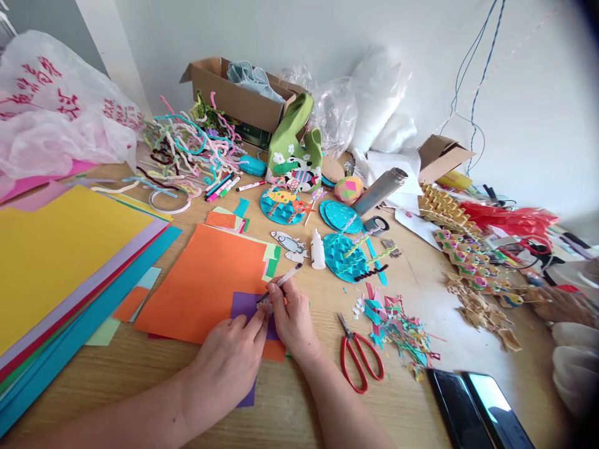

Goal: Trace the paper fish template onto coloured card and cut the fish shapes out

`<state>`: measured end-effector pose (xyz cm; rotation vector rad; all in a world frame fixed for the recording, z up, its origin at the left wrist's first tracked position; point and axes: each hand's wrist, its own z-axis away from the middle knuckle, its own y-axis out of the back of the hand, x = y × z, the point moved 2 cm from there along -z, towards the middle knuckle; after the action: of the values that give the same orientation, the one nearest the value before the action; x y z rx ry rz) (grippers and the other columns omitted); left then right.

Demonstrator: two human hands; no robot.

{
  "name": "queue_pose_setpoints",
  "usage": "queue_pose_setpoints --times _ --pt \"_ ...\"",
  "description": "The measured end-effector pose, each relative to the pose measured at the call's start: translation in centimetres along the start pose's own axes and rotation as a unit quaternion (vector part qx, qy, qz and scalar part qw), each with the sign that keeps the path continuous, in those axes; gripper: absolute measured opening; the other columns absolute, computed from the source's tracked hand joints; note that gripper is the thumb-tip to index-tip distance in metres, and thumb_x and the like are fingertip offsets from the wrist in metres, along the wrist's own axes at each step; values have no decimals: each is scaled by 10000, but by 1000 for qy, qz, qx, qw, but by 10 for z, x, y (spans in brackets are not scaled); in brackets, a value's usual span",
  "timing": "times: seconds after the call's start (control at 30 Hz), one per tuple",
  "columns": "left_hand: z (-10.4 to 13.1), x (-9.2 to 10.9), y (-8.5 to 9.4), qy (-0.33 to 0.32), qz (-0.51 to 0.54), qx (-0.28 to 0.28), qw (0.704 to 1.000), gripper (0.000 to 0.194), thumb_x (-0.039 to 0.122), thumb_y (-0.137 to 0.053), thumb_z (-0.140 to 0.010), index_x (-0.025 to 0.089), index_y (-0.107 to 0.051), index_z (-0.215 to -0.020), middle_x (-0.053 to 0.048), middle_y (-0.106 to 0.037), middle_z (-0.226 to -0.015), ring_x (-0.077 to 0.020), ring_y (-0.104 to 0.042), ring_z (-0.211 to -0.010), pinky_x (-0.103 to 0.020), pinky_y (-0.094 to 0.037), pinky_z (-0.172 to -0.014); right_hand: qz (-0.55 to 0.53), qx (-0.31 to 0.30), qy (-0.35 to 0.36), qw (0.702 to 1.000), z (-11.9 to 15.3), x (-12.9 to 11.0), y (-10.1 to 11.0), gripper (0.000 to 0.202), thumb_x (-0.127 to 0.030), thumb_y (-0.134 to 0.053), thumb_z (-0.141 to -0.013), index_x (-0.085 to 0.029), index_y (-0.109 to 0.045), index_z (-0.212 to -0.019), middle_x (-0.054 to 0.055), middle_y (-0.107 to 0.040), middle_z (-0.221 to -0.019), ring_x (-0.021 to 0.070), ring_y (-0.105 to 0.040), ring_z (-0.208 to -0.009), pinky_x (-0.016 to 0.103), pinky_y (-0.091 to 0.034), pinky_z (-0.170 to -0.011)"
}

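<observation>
Locating the pen point(289, 274): where is it, and how is it held?

The pen slants over the purple paper point(242, 304), gripped between the fingers of the right hand point(294, 317). The paper overlaps the orange sheet point(210, 274).

Left hand point(230, 354): condition?

Bearing on the purple paper, fingers bent; whether they pinch the small pale piece point(265, 305) beneath cannot be told.

Adjacent items?

Glue bottle point(317, 251): beyond the pen. Scissors point(349, 337): on the counter point(327, 411), beside paper scraps point(403, 332).
</observation>
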<state>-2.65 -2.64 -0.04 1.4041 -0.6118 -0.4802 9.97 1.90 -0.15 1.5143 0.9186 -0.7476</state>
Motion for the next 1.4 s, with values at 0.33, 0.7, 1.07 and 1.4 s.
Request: queue_pose_setpoints --times 0.33,0.7,1.07,1.4 --pt "1 0 1 1 -8 13 1000 539 55 -421 -828 96 -484 -1362 -170 -600 -1285 -244 -646 -881 -393 -552 -719 11 0 4 1000 1 1 0 200 -294 -400 -958 -199 -512 -822 -17 -532 -672 126 -507 -609 235 -382 -599" --pt "1 0 1 5 1 17 1000 519 67 -399 -850 84 -482 -1362 -167 -594 -1292 -249 -621 -911 -411 -530 -752 25 12 4 1000 0 1 1 210 -304 -393 -961 -198 -522 -832 -18 -533 -669 123 -490 -590 238 -373 -591" --pt "-4 -2 3 -13 0 63 998 414 181 -448 -893 96 -571 -1279 -148 -620 -1271 -251 -554 -1088 -403 -423 -922 22 32 4 999 -2 2 3 213 -298 -396 -961 -194 -533 -835 -11 -542 -684 121 -498 -606 229 -381 -591" --pt "-7 -2 -7 -28 -10 138 990 341 131 -448 -870 70 -653 -1136 -141 -665 -1195 -261 -564 -1134 -405 -356 -1029 56 40 17 997 -4 2 7 205 -292 -399 -954 -196 -522 -821 -9 -543 -676 126 -513 -607 233 -376 -585"
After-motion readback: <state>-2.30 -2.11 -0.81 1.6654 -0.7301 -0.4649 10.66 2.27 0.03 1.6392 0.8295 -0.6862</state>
